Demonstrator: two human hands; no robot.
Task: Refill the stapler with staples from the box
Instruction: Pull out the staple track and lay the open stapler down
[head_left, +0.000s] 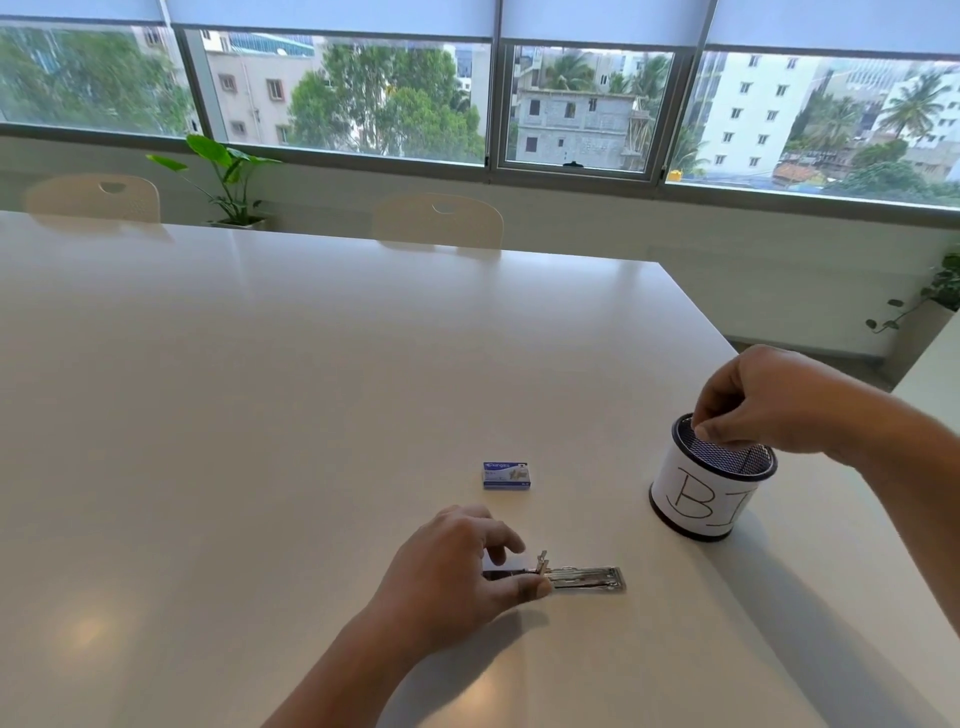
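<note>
— Where are my hands?
— Left hand pinches the opened stapler on the near surface; right hand is pinched over the mesh bin, contents unclear.
— Next?
— Reach left for the staple box, keeping the stapler steady.

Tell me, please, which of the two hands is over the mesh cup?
The right hand, pinching above the cup; the left hand holds the stapler.

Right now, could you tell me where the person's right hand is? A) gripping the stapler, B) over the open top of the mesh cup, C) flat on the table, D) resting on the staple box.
B: the right hand hangs over the rim of the mesh cup, fingertips pinched at its opening, while the left hand holds the stapler and the staple box lies untouched.
</note>
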